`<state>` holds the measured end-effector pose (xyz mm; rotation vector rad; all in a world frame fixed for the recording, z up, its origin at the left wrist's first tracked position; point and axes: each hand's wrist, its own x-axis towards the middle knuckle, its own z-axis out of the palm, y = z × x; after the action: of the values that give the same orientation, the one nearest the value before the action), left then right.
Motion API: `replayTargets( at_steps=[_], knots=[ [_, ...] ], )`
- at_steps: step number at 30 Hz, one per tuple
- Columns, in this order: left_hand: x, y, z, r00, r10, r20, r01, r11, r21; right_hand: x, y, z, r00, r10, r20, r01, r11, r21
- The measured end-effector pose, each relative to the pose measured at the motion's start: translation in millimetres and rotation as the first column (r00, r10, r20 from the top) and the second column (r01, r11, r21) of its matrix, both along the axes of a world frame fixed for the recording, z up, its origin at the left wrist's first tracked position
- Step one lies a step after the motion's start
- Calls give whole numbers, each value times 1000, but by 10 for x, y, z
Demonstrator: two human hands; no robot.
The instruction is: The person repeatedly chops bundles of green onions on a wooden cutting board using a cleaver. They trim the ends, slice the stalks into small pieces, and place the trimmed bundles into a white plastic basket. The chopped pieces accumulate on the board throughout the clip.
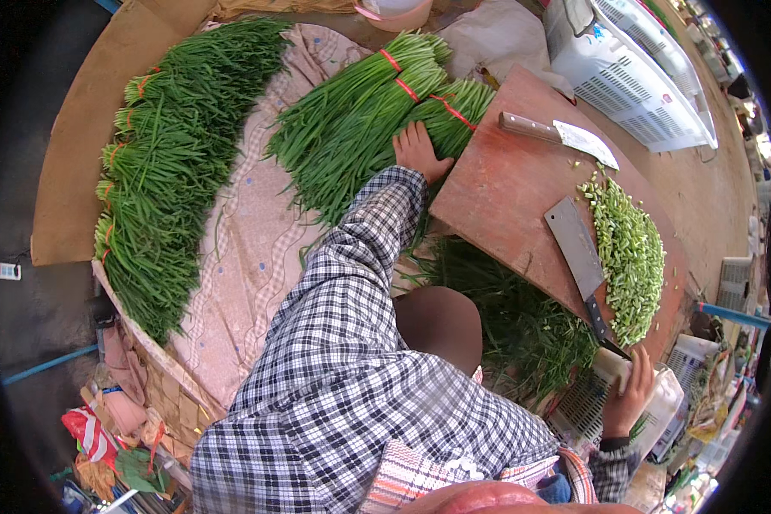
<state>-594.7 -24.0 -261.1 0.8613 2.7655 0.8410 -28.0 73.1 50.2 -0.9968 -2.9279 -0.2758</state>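
Note:
My left hand (419, 153) rests on a bundle of green garlic chives (434, 115) tied with red bands, thumb apart from the fingers. Two similar tied bundles (360, 106) lie just beyond it. My right hand (631, 392) is at the near right edge of a reddish cutting board (488, 180), fingers apart and nothing visible in them. A cleaver (575, 241) lies on the board, its dark handle toward that hand. Beside it is a heap of chopped chive stems (629, 270). Farther back on the board lies a wooden-handled knife (556, 135).
More tied chive bundles (173, 154) line the left side of a patterned cloth (257, 257). Loose greens (520, 315) lie below the board. White plastic crates (629, 77) stand back right, and another crate (581, 405) sits near my right hand. A pink basin (395, 16) is at the top.

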Motion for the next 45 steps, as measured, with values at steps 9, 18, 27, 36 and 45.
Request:
replayTargets(
  at_steps=[9,18,27,36,45],
  knots=[
    [-233,433,389,988,-42,150,46,999,-22,-2629,-268,-418,721,692,45,-676,716,-174],
    [-184,484,188,994,-78,77,86,989,-119,-3265,-534,-955,736,667,114,-617,731,-290],
    [-105,451,41,996,-42,-80,46,998,53,-3227,-409,-1011,675,716,182,-667,696,-264],
    [-340,-160,451,994,-93,59,71,951,301,-3211,-386,-1041,653,733,190,-688,679,-255],
    [-53,-1506,1253,997,58,-50,-7,718,696,-3161,-351,-1138,646,764,17,-756,642,-131]
  ],
)
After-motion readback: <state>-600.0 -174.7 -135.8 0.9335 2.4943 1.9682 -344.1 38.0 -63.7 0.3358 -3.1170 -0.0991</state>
